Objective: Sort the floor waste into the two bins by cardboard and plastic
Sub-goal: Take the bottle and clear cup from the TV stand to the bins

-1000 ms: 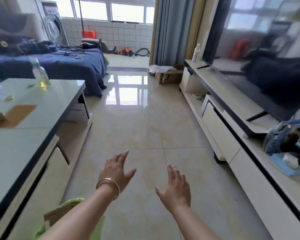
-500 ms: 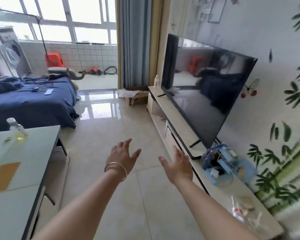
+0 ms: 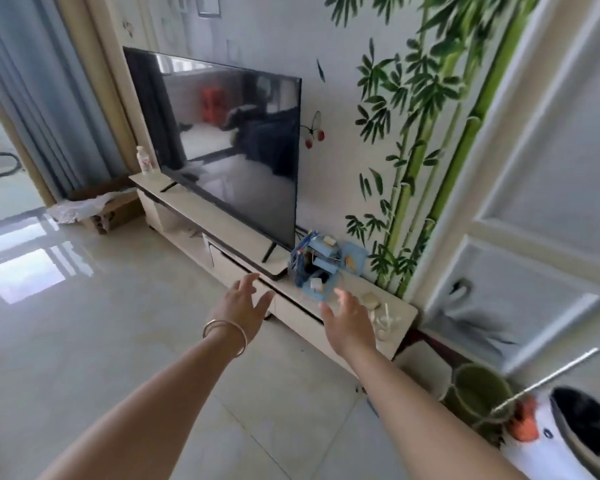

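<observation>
My left hand [image 3: 243, 304], with a bangle on the wrist, is stretched out over the tiled floor, fingers spread and empty. Beside it my right hand [image 3: 350, 320] is also open and empty, in front of the low TV cabinet [image 3: 291, 308]. A cardboard box [image 3: 113, 209] with crumpled white plastic [image 3: 75, 209] draped over it stands on the floor at the far end of the cabinet by the curtain. A green bucket [image 3: 477, 393] and a penguin-shaped bin [image 3: 561, 441] stand at the lower right by the door. No waste lies near my hands.
A large TV [image 3: 222, 143] stands on the cabinet, with a blue organiser [image 3: 317, 266] full of small items, a plastic bottle [image 3: 144, 161] and a glass [image 3: 383, 318]. A white door [image 3: 534, 202] is on the right. A metal handle [image 3: 548, 379] leans near the bucket.
The view has swung right: the bed and the glass table have left the frame, the door, bucket and penguin bin have come in. Both hands stay outstretched and empty.
</observation>
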